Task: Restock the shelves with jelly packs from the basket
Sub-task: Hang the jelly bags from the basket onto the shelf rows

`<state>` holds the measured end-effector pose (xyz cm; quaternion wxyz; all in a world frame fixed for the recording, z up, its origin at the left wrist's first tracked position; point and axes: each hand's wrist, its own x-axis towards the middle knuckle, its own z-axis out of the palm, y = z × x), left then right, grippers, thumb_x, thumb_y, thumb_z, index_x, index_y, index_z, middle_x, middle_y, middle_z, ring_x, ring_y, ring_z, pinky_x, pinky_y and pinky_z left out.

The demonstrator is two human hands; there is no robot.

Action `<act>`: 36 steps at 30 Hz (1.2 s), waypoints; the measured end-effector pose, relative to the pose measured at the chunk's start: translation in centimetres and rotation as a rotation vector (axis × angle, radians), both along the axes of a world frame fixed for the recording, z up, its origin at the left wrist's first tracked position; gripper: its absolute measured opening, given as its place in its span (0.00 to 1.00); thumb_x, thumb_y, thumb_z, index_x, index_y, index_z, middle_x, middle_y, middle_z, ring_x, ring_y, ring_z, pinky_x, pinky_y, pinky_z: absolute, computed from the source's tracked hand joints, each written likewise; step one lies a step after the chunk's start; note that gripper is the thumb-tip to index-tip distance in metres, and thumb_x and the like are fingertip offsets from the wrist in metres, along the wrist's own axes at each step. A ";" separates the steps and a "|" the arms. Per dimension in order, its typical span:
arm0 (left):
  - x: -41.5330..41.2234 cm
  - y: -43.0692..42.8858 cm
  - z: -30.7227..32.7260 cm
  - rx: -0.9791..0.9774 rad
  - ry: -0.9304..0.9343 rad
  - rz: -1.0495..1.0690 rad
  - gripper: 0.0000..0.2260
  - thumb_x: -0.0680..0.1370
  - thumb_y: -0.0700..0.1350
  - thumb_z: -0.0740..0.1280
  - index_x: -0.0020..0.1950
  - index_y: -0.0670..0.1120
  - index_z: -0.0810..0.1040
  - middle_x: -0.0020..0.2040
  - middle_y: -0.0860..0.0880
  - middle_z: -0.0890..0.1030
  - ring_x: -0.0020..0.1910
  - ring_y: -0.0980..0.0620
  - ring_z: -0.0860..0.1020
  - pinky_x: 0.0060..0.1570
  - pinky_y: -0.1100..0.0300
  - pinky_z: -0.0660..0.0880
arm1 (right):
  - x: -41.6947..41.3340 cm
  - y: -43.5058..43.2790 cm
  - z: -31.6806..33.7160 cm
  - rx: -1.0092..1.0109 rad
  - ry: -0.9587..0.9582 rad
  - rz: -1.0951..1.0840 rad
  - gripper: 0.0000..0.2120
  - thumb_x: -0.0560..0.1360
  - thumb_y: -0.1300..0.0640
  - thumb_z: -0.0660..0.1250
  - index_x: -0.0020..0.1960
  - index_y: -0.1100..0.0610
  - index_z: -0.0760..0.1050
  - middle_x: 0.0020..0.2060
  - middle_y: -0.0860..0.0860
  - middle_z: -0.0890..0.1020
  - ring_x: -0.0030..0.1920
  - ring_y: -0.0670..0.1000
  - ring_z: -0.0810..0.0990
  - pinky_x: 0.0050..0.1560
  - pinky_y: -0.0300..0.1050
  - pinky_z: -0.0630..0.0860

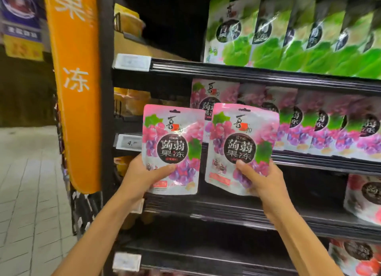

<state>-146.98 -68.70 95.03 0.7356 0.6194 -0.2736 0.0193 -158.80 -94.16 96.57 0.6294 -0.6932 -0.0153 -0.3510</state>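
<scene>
A: While both hands are loaded, nothing from this pair is shelved yet. Left hand (144, 177) grips one grape jelly pack (172, 150) by its lower edge; right hand (260, 179) grips a second pack (240, 147) the same way. Both upright, in front of the middle shelf (309, 159).

B: Progress?

A: Grape row (321, 129) runs full on the right, gap at its left end. Lower shelves (247, 209) look mostly bare. Basket not in view. Plenty left, I'd judge.

Black shelves (268, 75) carry green jelly packs (266, 32) above a row of purple grape packs (321, 127).
</scene>
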 end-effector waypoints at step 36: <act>6.6 3.8 6.4 0.010 0.014 0.030 0.20 0.72 0.45 0.76 0.62 0.48 0.77 0.52 0.49 0.85 0.50 0.48 0.85 0.52 0.48 0.81 | 13.0 9.1 6.3 -0.364 -0.084 -0.424 0.42 0.64 0.53 0.81 0.72 0.56 0.65 0.63 0.52 0.78 0.65 0.52 0.76 0.66 0.52 0.73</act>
